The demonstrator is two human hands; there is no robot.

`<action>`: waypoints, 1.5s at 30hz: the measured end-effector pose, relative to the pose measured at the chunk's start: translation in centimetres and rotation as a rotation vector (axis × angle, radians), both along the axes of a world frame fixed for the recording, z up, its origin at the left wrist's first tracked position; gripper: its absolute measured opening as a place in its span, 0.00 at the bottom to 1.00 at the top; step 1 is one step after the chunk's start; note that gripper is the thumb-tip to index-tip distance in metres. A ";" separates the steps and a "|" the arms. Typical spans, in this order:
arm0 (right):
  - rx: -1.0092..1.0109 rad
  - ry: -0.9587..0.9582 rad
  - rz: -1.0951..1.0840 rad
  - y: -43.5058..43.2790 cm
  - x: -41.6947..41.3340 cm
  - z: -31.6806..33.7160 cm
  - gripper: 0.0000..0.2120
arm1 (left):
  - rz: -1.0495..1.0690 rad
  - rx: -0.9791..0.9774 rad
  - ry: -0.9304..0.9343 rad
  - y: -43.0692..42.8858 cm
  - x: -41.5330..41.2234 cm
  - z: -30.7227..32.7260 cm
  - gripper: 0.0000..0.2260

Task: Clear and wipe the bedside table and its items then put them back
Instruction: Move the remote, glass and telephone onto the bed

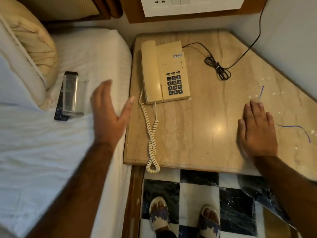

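Resting my right hand (257,129) flat and open on the bench (197,131).
My left hand (109,114) hovers open above the bed (51,152); far left, the beige phone (164,73) sits cradled.

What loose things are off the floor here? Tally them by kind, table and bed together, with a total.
Phone: 1, on the table
Black cable: 1, on the table
Glass: 1, on the bed
Remote: 1, on the bed, under the glass
Total: 4
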State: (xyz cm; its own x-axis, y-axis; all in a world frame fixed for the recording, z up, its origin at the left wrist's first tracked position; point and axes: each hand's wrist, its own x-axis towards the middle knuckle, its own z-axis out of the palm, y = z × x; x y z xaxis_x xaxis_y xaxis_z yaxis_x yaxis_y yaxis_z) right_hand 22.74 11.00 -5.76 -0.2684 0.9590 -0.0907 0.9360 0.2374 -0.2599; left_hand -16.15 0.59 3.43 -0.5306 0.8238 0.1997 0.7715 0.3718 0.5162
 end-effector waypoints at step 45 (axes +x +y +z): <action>-0.720 0.746 0.056 -21.7 -24.4 8.2 0.20 | 0.298 -0.019 0.122 -21.6 -4.5 0.6 0.23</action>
State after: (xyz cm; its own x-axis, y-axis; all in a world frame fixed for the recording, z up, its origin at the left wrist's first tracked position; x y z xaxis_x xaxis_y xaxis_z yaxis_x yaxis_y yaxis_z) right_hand -1.63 -10.72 2.49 -0.5342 0.7279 -0.4299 0.4718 -0.1652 -0.8661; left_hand -20.69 -21.00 4.04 -0.7225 0.6395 0.2626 0.6826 0.5996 0.4178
